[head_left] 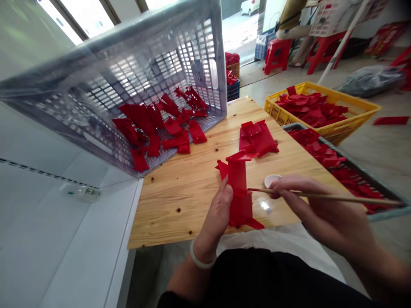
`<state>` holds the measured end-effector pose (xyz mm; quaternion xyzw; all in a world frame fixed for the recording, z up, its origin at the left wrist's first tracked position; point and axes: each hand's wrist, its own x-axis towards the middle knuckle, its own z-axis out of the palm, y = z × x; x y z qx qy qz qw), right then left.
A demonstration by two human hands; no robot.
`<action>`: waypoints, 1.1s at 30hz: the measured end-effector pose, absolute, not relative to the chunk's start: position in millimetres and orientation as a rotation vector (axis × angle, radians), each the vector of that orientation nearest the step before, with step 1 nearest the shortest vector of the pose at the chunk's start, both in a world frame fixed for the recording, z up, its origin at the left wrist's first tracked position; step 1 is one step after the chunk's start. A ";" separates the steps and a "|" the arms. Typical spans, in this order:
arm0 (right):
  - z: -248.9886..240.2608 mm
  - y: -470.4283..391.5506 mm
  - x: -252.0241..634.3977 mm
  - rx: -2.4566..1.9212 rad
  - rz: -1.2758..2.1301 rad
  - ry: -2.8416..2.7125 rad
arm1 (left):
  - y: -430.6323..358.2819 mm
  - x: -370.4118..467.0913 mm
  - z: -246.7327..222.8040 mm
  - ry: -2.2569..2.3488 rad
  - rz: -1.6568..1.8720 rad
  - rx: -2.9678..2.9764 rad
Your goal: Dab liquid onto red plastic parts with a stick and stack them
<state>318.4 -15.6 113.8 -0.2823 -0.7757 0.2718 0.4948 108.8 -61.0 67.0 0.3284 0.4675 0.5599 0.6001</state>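
Observation:
Near the front of the wooden table, my left hand (217, 211) grips a red plastic piece (238, 179) with flared ends, thumb on its face. Between the fingers of my right hand (330, 214) is a long thin brush (308, 195), its tip touching the right edge of the red piece around the middle. A small white round dish (272, 180) lies on the table just beyond my right fingertips. Behind the held piece sits a small pile of red pieces (257, 137).
A grey crate (221, 64) on its side holds red parts at the left. A yellow basket (272, 109) and a grey-green crate (390, 209), both with red parts, stand right of the wooden table (167, 192). Farther back, a person sits near a red stool (276, 54).

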 end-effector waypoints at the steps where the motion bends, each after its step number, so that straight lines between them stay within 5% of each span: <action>1: 114.1 -16.7 317.0 -0.763 0.744 -1.781 | -61.1 108.1 66.4 1.043 1.275 0.738; 10: 92.4 2.1 305.6 -0.770 1.344 -1.274 | -53.4 103.6 55.9 0.712 1.190 0.622; 33: 91.6 0.6 305.0 -0.814 1.318 -1.312 | -54.0 101.7 59.6 0.681 1.145 0.566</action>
